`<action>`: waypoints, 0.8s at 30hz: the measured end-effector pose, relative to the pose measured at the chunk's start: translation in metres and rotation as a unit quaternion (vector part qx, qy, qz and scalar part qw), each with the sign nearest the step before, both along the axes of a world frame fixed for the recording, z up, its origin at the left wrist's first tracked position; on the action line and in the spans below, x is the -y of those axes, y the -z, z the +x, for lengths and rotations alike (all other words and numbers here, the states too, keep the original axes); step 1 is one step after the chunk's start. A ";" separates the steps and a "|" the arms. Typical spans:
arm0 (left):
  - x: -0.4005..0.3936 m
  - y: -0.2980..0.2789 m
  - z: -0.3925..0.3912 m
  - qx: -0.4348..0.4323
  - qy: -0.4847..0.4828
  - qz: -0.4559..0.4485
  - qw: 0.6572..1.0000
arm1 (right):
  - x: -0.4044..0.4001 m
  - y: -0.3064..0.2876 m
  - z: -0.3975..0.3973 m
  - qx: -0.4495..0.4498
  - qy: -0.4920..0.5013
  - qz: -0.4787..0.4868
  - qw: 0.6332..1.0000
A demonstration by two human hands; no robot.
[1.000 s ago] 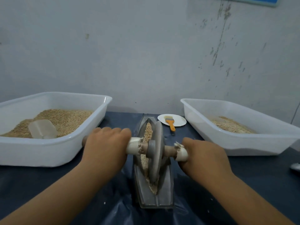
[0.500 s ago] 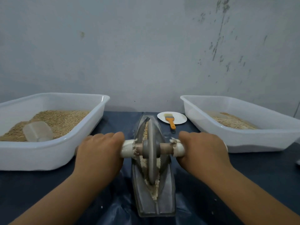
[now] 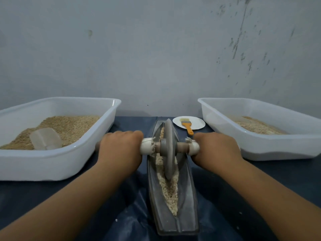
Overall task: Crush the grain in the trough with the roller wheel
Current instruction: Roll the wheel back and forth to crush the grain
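A grey boat-shaped trough [image 3: 186, 202] lies lengthwise on the dark table in front of me, with pale crushed grain [image 3: 171, 190] along its groove. The grey roller wheel [image 3: 168, 148] stands upright in the groove, toward the trough's far half. Its axle sticks out both sides with white-wrapped handles. My left hand [image 3: 121, 150] grips the left handle and my right hand [image 3: 215, 150] grips the right handle. Both handles are mostly hidden under my fingers.
A white tub [image 3: 52, 162] at the left holds grain and a clear scoop [image 3: 45, 141]. Another white tub [image 3: 278, 148] at the right holds a thinner layer of grain. A small white plate [image 3: 196, 121] with an orange-handled brush [image 3: 187, 126] sits behind the trough. A wall stands close behind.
The wheel has rolled away from me along the trough, from near its middle toward the far end, both hands moving forward with it. More grain shows in the near half.
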State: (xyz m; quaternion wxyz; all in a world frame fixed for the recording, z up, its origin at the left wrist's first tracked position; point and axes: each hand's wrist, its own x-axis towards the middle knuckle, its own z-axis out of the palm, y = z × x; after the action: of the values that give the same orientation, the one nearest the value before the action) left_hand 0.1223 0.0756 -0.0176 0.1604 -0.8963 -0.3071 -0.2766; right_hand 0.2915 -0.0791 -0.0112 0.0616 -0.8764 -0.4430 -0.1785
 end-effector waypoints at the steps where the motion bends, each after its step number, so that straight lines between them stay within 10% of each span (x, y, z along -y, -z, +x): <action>1: -0.001 -0.001 0.003 -0.003 -0.004 -0.016 1.000 | -0.003 -0.001 0.002 -0.011 0.000 0.002 1.000; 6: 0.001 0.020 -0.013 0.019 0.029 -0.001 0.999 | 0.005 0.009 0.003 0.144 -0.016 0.023 0.989; 24: -0.026 -0.001 0.026 -0.024 -0.017 -0.070 0.997 | -0.035 -0.012 0.027 -0.002 -0.008 -0.030 1.000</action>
State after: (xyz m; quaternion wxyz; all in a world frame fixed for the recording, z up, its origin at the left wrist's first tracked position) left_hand 0.1484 0.1014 -0.0162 0.1092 -0.9062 -0.3374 -0.2302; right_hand 0.3183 -0.0443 0.0004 0.0383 -0.8746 -0.4551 -0.1628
